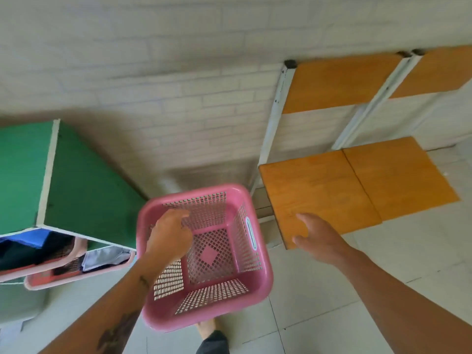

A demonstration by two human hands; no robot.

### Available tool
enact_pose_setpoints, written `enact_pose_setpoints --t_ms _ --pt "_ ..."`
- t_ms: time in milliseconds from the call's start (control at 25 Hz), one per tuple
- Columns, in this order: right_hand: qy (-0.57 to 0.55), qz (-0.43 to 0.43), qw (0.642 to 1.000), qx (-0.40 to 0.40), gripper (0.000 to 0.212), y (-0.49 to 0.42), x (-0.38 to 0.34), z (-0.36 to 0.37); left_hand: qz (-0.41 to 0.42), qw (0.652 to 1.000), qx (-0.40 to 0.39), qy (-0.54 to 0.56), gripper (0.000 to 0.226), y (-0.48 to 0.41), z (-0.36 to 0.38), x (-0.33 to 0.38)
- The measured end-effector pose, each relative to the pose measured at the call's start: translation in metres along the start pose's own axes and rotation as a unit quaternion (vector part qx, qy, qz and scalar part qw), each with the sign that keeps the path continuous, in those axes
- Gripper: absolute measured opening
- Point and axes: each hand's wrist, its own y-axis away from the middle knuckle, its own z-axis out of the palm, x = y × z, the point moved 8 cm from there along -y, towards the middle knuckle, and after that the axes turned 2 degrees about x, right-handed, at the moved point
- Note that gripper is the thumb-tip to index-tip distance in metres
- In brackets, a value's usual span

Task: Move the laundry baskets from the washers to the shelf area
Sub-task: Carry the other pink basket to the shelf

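Note:
An empty pink perforated laundry basket (204, 256) stands upright on the tiled floor, between a green shelf unit and an orange shelf rack. My left hand (169, 235) hovers over the basket's left side with its fingers loosely bent above the inside, and it grips nothing. My right hand (318, 237) is spread open to the right of the basket, over the near corner of the lowest orange board (319, 190). It does not touch the basket.
The green shelf unit (84, 190) at the left holds pink baskets (76, 278) with clothes. The white metal rack (277, 108) with orange boards stands against the white brick wall. My bare foot (205, 329) is just below the basket.

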Motion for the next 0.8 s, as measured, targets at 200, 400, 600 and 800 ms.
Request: enact_pose_setpoints --t_ms 200,400,600,800 --pt "-0.046 0.003 0.995 0.088 0.064 0.105 0.081 -0.095 0.131 0.991 -0.012 0.006 0.045 0.070 0.001 0.169" --pt "-0.090 0.026 0.983 0.156 0.056 0.226 0.206 -0.166 0.221 0.971 -0.090 -0.002 0.045 0.160 0.074 0.324" --pt "-0.118 0.119 0.957 0.235 0.069 0.340 0.361 -0.221 0.368 0.917 -0.136 -0.070 0.038 0.256 0.158 0.494" --pt "-0.141 0.202 0.920 0.305 0.067 0.435 0.487 -0.265 0.472 0.857 -0.194 -0.068 0.028 0.332 0.242 0.639"
